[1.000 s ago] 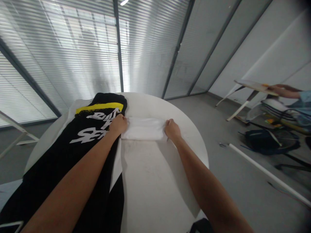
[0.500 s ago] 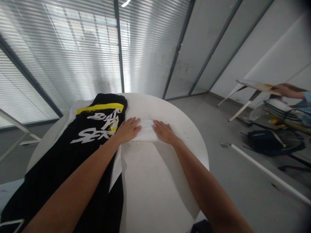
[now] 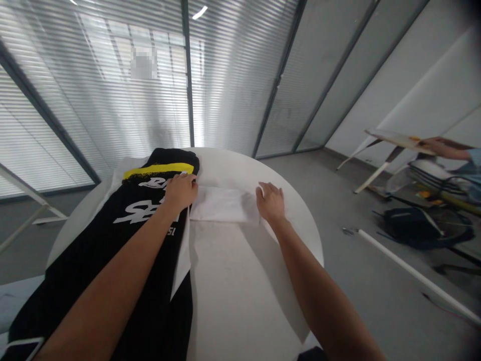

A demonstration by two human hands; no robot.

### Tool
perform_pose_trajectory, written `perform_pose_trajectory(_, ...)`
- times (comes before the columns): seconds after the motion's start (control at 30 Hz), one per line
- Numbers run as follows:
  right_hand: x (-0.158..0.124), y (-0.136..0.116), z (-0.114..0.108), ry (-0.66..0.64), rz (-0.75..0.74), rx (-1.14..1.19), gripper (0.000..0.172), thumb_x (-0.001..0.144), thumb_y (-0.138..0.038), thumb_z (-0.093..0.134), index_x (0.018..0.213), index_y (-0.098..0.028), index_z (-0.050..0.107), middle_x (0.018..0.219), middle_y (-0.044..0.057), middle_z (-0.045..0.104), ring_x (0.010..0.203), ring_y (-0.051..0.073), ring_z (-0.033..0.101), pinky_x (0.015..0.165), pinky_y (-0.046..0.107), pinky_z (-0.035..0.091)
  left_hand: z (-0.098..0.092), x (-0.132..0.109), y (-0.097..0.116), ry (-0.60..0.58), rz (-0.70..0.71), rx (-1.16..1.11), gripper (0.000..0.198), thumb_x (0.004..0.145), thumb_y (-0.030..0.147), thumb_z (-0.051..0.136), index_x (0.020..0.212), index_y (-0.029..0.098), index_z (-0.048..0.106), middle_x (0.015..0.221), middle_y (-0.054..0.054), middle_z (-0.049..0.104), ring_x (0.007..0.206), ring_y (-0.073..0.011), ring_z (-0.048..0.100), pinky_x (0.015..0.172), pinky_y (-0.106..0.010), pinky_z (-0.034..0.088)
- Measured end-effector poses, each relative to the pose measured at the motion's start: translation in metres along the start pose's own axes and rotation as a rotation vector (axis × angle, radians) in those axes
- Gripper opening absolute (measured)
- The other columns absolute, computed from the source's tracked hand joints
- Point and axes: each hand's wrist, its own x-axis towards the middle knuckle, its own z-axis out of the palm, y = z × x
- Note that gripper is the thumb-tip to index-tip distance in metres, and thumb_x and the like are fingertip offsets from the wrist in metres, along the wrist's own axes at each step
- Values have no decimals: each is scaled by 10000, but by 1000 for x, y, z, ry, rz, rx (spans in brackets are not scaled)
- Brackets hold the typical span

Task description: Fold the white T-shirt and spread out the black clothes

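A black garment (image 3: 101,250) with a yellow band and white lettering lies lengthwise on the left part of the round white table (image 3: 225,281). A flat strip of white cloth (image 3: 225,204) reaches sideways from its right edge. My left hand (image 3: 181,193) rests on the garment's right edge, over part of the lettering, fingers slightly bent and not closed on the fabric. At the far end of the white cloth is my right hand (image 3: 271,203), open with fingers apart; whether it touches the cloth I cannot tell.
Behind the table stands a glass partition with blinds (image 3: 233,85). On the right, a person's arm (image 3: 447,149) rests at another table (image 3: 394,138), with a dark bag (image 3: 421,225) below. A white pole (image 3: 413,271) crosses the floor nearby.
Both hands have moved apart from the middle of the white cloth: my left hand leftward onto the black garment, my right hand rightward to the cloth's far end. More of the cloth shows.
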Motion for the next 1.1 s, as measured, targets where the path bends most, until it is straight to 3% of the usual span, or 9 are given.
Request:
perform_pose_trajectory(0.13,-7,-27,-11,-18,-319,111,417,993,-321,319,1329,-195,531,1389,85,551,1391,222,358,1168,465,175,-14,4,-29,101,-142,48,384,882,270,406,1141,191,678,1138,-132,661,1103,-316,550,950,-449,389)
perform_pose_trajectory(0.27,-4,-63,-15,-216,-651,110,421,998,-335,329,1367,-265,520,1446,35,502,1433,209,289,1192,467,113,2,-5,-54,56,-298,114,398,866,321,436,1151,168,668,1210,-193,598,1161,-383,485,956,-521,349)
perform_pose_trajectory(0.4,8,-84,5,-352,-780,45,488,995,-465,340,1463,-339,399,1531,6,384,1451,237,244,1189,498,99,21,-12,-62,67,-302,132,400,867,328,422,1144,170,664,1238,-202,565,1188,-397,448,979,-543,303)
perform_pose_trajectory(0.53,10,-84,30,-440,-671,3,538,988,-538,304,1495,-362,323,1560,6,330,1413,246,328,1151,465,227,24,-11,-62,96,-301,160,392,868,349,422,1108,181,682,1198,-195,577,1149,-390,465,948,-529,327)
perform_pose_trajectory(0.67,5,-69,36,-377,-479,-35,546,985,-548,292,1490,-345,337,1545,35,360,1383,255,371,1113,440,288,22,-10,-63,104,-305,153,394,873,358,420,1109,186,685,1197,-192,578,1140,-382,472,949,-525,328)
perform_pose_trajectory(0.93,12,17,13,-380,37,-148,585,969,-556,268,1499,-310,294,1543,108,339,1377,306,357,1065,565,295,22,-12,-64,97,-310,142,390,877,357,420,1104,182,684,1215,-193,577,1156,-382,465,973,-529,311)
perform_pose_trajectory(1.1,20,56,-7,-343,218,-199,529,967,-493,292,1459,-310,359,1501,140,381,1335,307,400,1045,541,315,22,-12,-66,94,-315,91,395,867,344,423,1117,180,681,1203,-197,569,1162,-388,451,970,-529,308)
